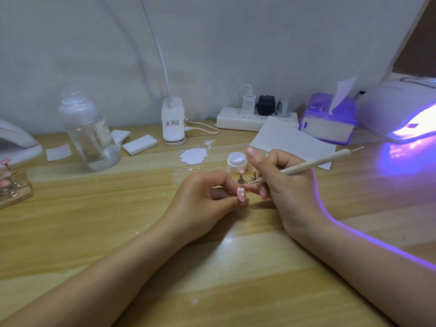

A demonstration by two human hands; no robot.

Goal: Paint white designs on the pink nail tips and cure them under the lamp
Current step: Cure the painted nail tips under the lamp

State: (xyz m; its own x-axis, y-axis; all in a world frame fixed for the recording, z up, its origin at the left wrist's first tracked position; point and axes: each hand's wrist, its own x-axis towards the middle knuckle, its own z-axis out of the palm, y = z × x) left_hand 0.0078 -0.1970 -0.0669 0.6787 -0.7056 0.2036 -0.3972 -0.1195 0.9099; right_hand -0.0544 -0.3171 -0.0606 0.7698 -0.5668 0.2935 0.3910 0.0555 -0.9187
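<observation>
My left hand (pixel 203 197) pinches a pink nail tip (pixel 312 195) between thumb and fingers at the table's middle; the tip carries three white dots. My right hand (pixel 280 182) grips a cream dotting tool (pixel 316 162), whose thin metal point sits just right of the tip, a little apart from it. Behind my fingers stands an open small jar of white gel (pixel 236 162), with two small metal nail stands (pixel 240 178) in front of it. The curing lamp (pixel 401 114) glows violet at the far right.
A wooden holder with more pink tips (pixel 11 185) sits at the left edge. A clear bottle (pixel 90 133), white pads (pixel 139 144), a clip lamp base (pixel 173 121), a white paint smear (pixel 194 156), paper sheet (pixel 290 138), power strip (pixel 247 119) and tissue box (pixel 328 121) line the back.
</observation>
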